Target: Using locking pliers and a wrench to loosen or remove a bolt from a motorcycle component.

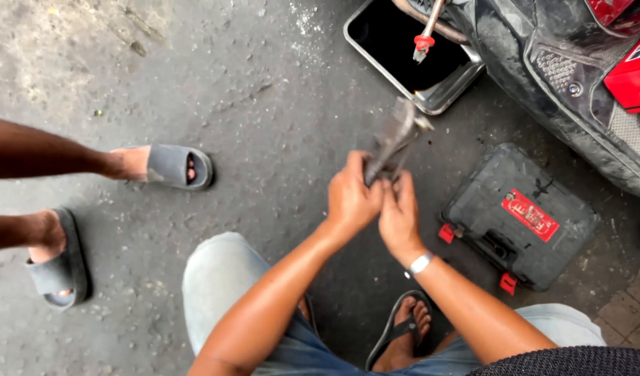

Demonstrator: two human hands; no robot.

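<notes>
Hands meet above the tool case (520,217): left hand (351,198) and right hand (398,217) both pinch a blurred metal tool (395,139), apparently steadying it. Drain pan (431,97) sits beyond the case, under the scooter (563,76), likely catching fluid.

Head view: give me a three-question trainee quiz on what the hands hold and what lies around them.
1. True or false: both hands, left hand and right hand, grip the same metal tool.
2. What lies closed on the ground by the right hand? A) dark tool case B) bucket C) tyre
3. What does the metal tray hold?

Key: 1 true. 2 A. 3 dark liquid.
</notes>
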